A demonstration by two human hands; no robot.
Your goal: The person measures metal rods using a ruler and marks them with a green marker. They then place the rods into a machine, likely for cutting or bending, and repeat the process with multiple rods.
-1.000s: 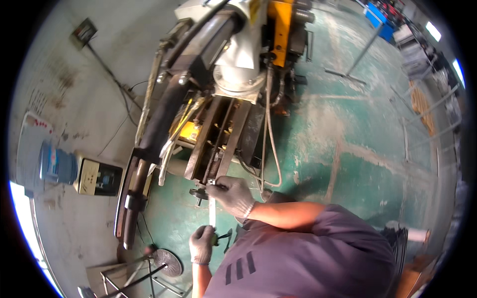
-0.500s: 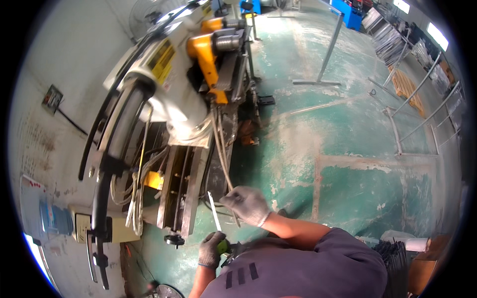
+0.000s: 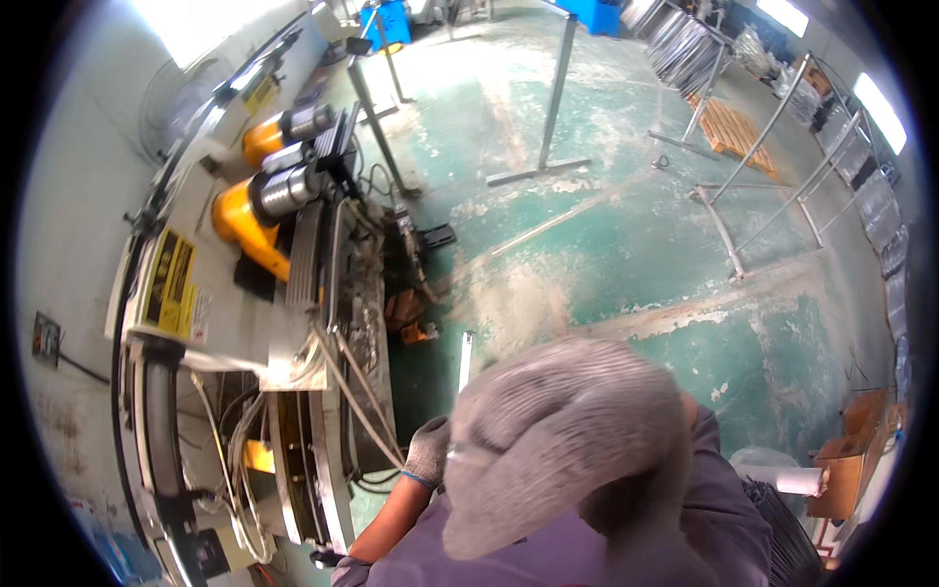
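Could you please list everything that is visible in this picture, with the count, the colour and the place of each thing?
machine: one, grey with yellow-orange motor housings, left side
cables: several, pale, hanging along the machine's right edge
metal strip: one, silvery, upright above the gloved hands
floor: one, green and worn, centre and right
metal stand: one, grey, upper centre
racks: several, grey metal, upper right
cardboard boxes: a few, brown, lower right
wall socket: one, dark, far left
left hand: grey glove, bottom centre, beside the machine
right hand: grey glove, blurred close to the camera; grip cannot be told
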